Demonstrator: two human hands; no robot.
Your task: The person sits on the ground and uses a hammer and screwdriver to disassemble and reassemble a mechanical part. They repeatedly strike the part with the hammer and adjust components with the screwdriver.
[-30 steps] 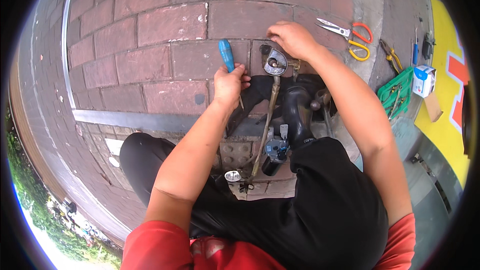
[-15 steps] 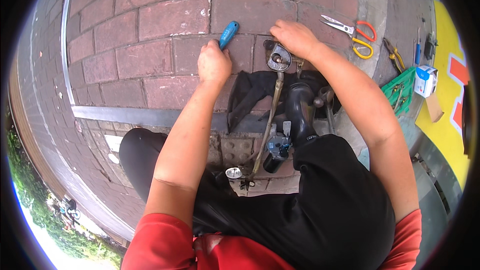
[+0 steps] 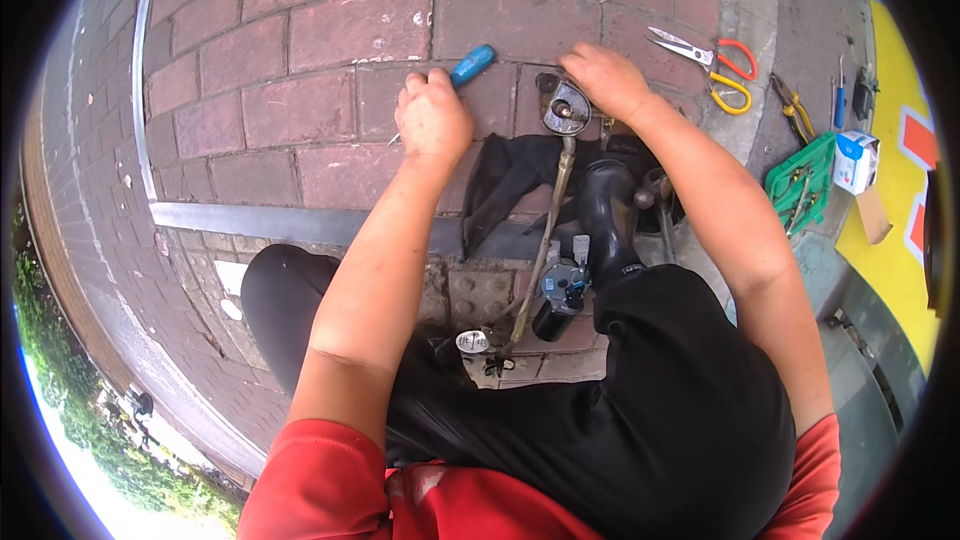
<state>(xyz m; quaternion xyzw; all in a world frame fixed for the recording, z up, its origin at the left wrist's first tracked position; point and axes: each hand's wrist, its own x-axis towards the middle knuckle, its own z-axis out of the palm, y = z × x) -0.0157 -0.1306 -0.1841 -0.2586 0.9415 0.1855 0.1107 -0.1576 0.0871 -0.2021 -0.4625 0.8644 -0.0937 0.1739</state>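
Note:
My left hand (image 3: 434,114) is closed around a screwdriver (image 3: 473,64) with a blue handle. The handle sticks out past the thumb side toward the upper right, and a thin bit of shaft shows at the hand's lower left. Closed at the far edge of a metal linkage (image 3: 567,110) is my right hand (image 3: 604,78), its fingertips hidden behind the hand. The linkage head is a greyish plate with a round pivot. From it a long, worn rod (image 3: 546,240) runs toward me, beside a small motor (image 3: 562,292) with a black cylindrical body.
Black cloth (image 3: 505,190) lies under the linkage, near my black boot (image 3: 607,210). To the right are scissors (image 3: 712,59) with red and yellow handles, pliers (image 3: 793,110), another screwdriver (image 3: 839,106), a green tray (image 3: 803,180) and a small white-and-blue box (image 3: 855,162). Brick paving (image 3: 300,115) spreads beyond.
The screwdriver has swung from nearly upright to a flatter, rightward slant, and my left hand has turned with it. Its shaft tip now shows. My right hand stays beside the linkage.

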